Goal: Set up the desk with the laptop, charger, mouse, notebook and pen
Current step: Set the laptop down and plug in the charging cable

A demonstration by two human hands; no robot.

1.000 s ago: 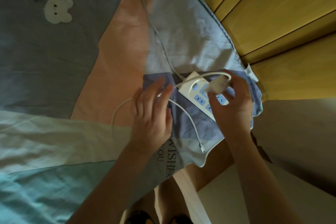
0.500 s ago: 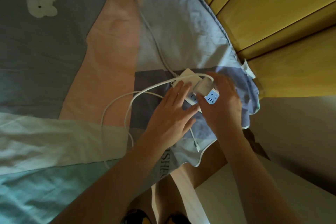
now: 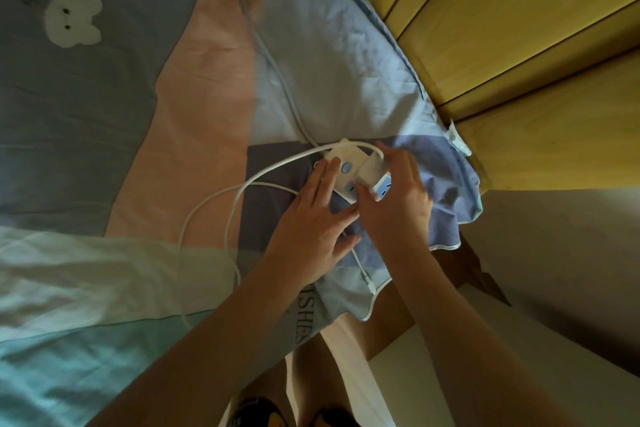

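Observation:
A white power strip (image 3: 341, 163) with blue sockets lies on the patchwork bedsheet near the bed's right corner. My right hand (image 3: 398, 204) grips the white charger brick (image 3: 372, 168) and holds it against the strip's sockets. My left hand (image 3: 311, 229) lies flat with straight fingers, pressing down on the strip's left side. The charger's white cable (image 3: 228, 218) loops over the sheet to the left, and its connector end (image 3: 369, 282) lies near the sheet's edge. No laptop, mouse, notebook or pen is in view.
The power strip's grey cord (image 3: 273, 69) runs up across the bedsheet (image 3: 104, 114) to the top edge. Yellow wooden panels (image 3: 519, 28) rise to the right of the bed. Pale floor (image 3: 554, 270) lies at lower right, and my feet (image 3: 263, 412) show at the bottom.
My right hand brought the charger brick down from above the strip onto its sockets. My left hand slid right from the cable onto the strip and now presses it.

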